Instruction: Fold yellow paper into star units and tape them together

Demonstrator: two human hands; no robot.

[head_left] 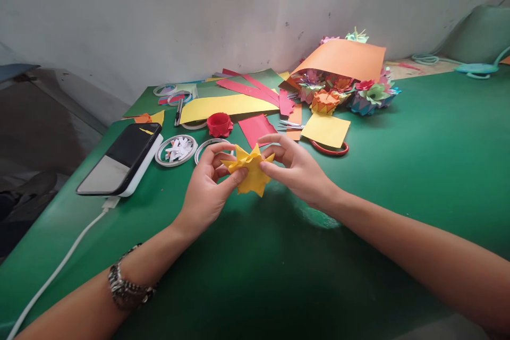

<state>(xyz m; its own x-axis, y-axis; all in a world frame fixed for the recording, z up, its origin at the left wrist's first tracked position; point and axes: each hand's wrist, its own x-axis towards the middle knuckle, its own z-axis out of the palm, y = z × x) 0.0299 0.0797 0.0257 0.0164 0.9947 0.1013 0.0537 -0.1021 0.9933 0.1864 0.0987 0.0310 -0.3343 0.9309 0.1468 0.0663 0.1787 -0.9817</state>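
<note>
A yellow paper flower [255,176] with pointed petals is held up above the green table, between both hands. My left hand [213,180] pinches its left side, thumb on the front and fingers curled behind. On the other side, my right hand [295,170] grips the petals near the right edge between thumb and fingers. Some of the upper petals look bent or curled. Just beyond the hands lie a red paper cup shape [220,125], a red paper square [257,130] and a tape roll [207,144] partly hidden by my left hand.
A phone [127,154] on a white block with a white cable [67,255] lies left. A tape ring with white paper bits [176,150], a cutter [179,111], yellow paper strip [227,107], scissors [330,150] under a yellow square [326,129], and finished paper flowers [372,96] sit farther back.
</note>
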